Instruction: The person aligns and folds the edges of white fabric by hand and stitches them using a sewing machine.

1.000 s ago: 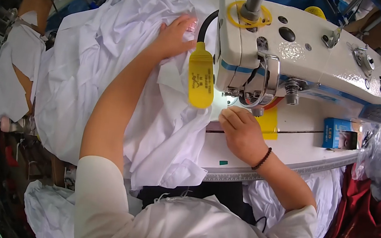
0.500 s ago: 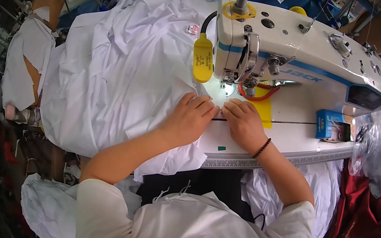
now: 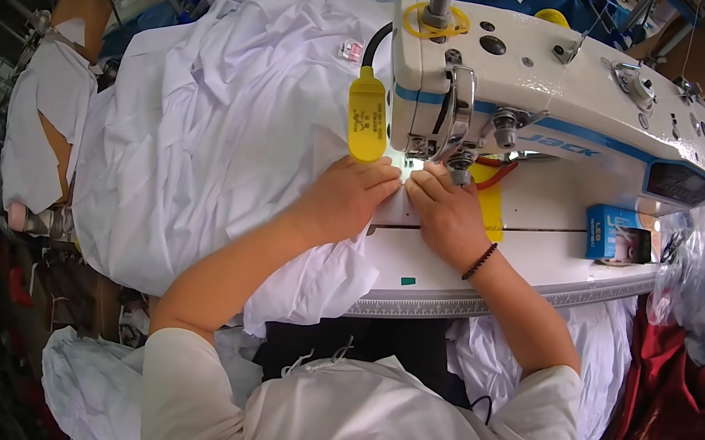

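Observation:
A large heap of white fabric covers the left part of the machine bed, with one edge running up to the lit needle area of the sewing machine. My left hand grips this fabric just left of the needle area, fingers bent and close together. Opposite it, my right hand presses and holds the edge, its fingertips partly hidden below the machine head. Only a narrow gap separates the two hands. The yellow work lamp hangs right above my left fingers.
A blue LED box sits on the right of the bed, beside clear plastic wrapping. A measuring strip runs along the front edge. Red cloth hangs at the right, and more white cloth lies below the table.
Both hands have moved forward and slightly left, closer under the machine head, carrying the fabric edge along. The view has shifted a little, too.

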{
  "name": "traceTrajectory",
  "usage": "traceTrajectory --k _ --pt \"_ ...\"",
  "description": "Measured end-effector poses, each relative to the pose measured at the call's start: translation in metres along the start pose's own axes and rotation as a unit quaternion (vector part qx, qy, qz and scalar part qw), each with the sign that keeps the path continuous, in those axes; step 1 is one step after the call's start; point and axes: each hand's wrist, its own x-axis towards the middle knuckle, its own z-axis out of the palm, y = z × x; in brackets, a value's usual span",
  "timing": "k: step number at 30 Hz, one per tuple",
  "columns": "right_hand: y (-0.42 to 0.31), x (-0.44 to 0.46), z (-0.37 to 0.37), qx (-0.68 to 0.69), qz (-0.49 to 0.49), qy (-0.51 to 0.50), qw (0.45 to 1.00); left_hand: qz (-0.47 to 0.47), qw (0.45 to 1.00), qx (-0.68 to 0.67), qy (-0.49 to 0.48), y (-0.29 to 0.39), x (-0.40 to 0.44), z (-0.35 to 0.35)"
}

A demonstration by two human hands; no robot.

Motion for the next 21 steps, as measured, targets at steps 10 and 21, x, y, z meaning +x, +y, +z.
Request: traceTrajectory --k 10,21 --pt "0.004 -0.006 0.011 -0.002 0.034 0.019 0.999 -0.006 1.000 -0.009 0.028 -0.011 0.010 -0.001" --pt "0.004 -0.007 0.011 -0.002 0.037 0.032 0.999 -0.020 1.000 0.005 0.021 -0.008 0.011 -0.002"
